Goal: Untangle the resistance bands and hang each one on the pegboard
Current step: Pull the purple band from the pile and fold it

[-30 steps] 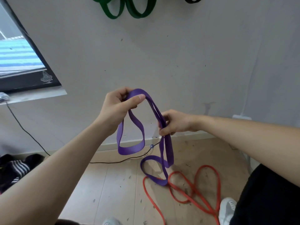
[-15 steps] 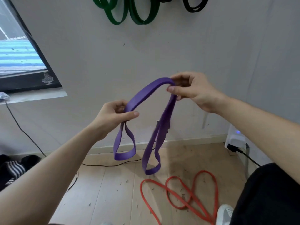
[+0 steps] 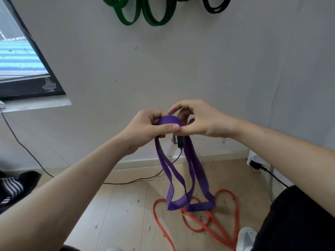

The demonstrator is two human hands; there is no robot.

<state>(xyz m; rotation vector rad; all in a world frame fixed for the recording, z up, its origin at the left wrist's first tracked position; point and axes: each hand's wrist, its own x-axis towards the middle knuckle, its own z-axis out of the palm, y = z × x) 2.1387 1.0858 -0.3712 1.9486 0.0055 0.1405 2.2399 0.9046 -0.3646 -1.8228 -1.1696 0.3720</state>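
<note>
A purple resistance band (image 3: 197, 176) hangs in two long loops from my hands at chest height. My left hand (image 3: 145, 127) grips its folded top, thumb laid across the band. My right hand (image 3: 197, 120) is right beside it, fingers curled, thumb and fingertips meeting at the band's top next to my left thumb. An orange band (image 3: 230, 201) lies looped on the wooden floor under the purple loops. Two green bands (image 3: 155, 17) and a black band (image 3: 215, 8) hang on the wall at the top edge; their pegs are out of view.
A window (image 3: 20, 66) with a dark frame is at the left. A black cable (image 3: 126, 182) runs along the floor to a plug on the wall. Dark clothes (image 3: 12, 187) lie at the left, my white shoe (image 3: 246, 238) at the lower right.
My right hand came down and left from its raised spot to meet my left hand. The band's top is now bunched between both hands and its loops hang lower.
</note>
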